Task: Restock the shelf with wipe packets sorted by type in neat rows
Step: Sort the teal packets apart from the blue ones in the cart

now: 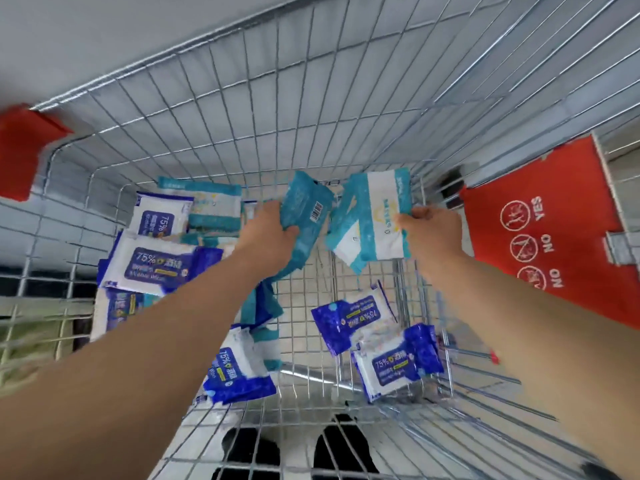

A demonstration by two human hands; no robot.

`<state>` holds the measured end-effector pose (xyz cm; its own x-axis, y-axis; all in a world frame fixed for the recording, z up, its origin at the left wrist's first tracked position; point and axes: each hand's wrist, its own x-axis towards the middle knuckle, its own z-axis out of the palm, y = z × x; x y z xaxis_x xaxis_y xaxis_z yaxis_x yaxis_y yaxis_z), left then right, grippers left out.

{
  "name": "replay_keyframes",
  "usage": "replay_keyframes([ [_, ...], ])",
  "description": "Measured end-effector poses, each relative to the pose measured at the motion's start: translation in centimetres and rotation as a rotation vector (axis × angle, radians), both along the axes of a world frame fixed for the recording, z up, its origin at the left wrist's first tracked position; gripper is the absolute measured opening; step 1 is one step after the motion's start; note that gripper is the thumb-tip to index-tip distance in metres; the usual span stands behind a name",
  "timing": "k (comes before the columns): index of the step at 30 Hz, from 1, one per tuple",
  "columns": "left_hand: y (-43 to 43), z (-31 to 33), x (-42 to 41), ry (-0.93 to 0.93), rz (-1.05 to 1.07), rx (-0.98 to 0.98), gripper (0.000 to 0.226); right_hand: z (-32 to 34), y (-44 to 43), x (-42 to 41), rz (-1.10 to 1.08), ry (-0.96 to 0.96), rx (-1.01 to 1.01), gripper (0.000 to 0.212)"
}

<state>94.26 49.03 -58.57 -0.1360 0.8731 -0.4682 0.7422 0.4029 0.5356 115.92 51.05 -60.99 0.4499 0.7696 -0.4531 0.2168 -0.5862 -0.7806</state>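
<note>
Both my arms reach down into a wire shopping cart (214, 140). My left hand (268, 233) grips a stack of teal wipe packets (304, 220), back side with a barcode facing up. My right hand (429, 233) holds teal-and-white wipe packets (375, 216) by their right edge, lifted above the cart floor. Dark blue "75%" alcohol wipe packets lie loose in the cart: at the left (156, 263), near centre bottom (239, 368) and at the lower right (398, 365). More teal packets (211, 206) lie at the far left of the cart. No shelf is in view.
A red child-seat flap (540, 237) with "YES/NO" symbols hangs on the cart's right side. A red corner guard (24, 150) sits at the cart's left rim. My dark shoes (298, 452) show through the wire near the bottom edge. Grey floor surrounds the cart.
</note>
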Motion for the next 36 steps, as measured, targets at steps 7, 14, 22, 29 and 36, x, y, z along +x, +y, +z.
replay_keyframes([
  [7,4.1,-4.4,5.1,-0.029,-0.023,0.014,0.016,-5.5,3.5,2.6,-0.037,-0.116,-0.050,0.010],
  [14,4.7,-6.6,5.5,-0.012,-0.027,0.106,0.021,-6.1,3.5,2.4,0.102,-0.055,-0.098,0.019],
  [22,3.8,-5.1,4.6,0.102,-0.346,-0.053,0.039,-4.0,2.4,2.4,0.339,-0.308,-0.063,0.024],
  [29,0.4,0.8,-0.7,0.451,-0.451,0.041,0.033,0.5,-0.9,-3.3,0.755,-0.493,0.131,0.039],
  [36,-3.5,3.3,-11.3,0.573,-0.462,-0.028,0.046,3.3,-3.0,-12.9,1.018,-0.427,0.164,0.038],
])
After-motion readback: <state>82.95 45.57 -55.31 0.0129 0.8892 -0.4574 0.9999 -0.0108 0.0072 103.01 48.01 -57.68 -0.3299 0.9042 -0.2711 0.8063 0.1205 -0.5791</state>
